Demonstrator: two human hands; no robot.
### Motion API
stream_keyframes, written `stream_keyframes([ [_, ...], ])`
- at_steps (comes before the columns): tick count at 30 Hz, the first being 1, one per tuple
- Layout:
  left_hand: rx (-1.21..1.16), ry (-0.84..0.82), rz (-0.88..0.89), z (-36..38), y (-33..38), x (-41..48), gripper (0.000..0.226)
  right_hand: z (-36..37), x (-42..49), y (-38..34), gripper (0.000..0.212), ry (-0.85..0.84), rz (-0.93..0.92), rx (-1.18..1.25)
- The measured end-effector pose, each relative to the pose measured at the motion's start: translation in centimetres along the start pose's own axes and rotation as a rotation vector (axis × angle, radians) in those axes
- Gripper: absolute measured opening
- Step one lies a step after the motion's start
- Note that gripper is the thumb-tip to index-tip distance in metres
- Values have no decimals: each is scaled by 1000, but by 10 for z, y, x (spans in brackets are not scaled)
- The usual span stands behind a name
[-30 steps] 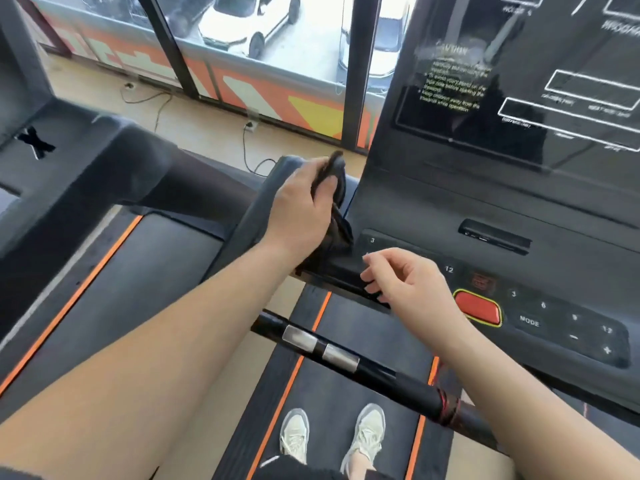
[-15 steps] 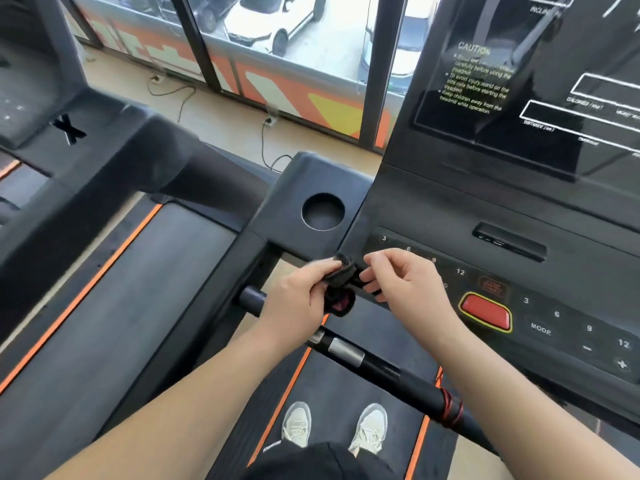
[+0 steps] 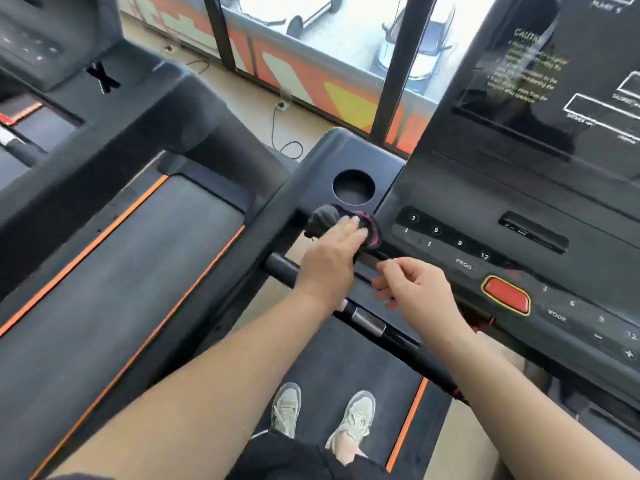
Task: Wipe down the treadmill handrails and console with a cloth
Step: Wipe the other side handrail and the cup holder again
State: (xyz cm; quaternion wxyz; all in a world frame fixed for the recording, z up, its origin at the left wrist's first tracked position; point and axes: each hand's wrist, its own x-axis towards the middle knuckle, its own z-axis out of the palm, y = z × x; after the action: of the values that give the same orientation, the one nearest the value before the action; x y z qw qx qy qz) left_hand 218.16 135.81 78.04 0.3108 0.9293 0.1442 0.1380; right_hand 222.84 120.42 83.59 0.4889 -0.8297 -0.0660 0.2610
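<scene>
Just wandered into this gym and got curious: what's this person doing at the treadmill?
A person standing on the treadmill belt is wiping it down. Their left hand presses a dark cloth flat on the console's side tray, right by the cup holder. The right hand hovers empty and loosely curled near the console's button row, above the front handrail.

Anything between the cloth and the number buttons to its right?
Nothing visible. The left hand presses the cloth on the console ledge below the cup holder; the number buttons lie just right of it, bare surface between. The right hand hovers nearer the person, off that line.
</scene>
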Motion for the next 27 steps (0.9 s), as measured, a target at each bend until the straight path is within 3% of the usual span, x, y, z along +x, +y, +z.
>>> stream_keyframes([
  [4,-153,-91,29,-1,13,-44,49,8,1,6,33,-13,-45,-84],
  [6,-191,-94,-29,-17,3,-44,44,11,4,-1,28,-31,-49,-96],
  [9,-188,23,-159,-45,-13,-21,36,7,17,-20,24,-31,-125,-218],
  [13,-90,112,-52,-79,-8,31,28,-8,43,-41,11,25,-341,-406],
  [15,-44,157,-7,-87,-10,63,27,-14,57,-43,14,39,-488,-589],
  [18,70,218,17,-84,-13,105,24,-20,74,-42,29,6,-556,-736],
  [20,177,108,92,-70,-17,124,24,-25,81,-40,31,-16,-565,-741],
  [23,496,-430,273,-43,-18,134,35,-32,91,-33,22,-18,-557,-654],
  [24,616,-539,313,-38,-19,136,38,-34,93,-31,19,-20,-544,-620],
  [27,887,-603,437,-42,-20,147,45,-39,99,-24,21,-5,-521,-555],
])
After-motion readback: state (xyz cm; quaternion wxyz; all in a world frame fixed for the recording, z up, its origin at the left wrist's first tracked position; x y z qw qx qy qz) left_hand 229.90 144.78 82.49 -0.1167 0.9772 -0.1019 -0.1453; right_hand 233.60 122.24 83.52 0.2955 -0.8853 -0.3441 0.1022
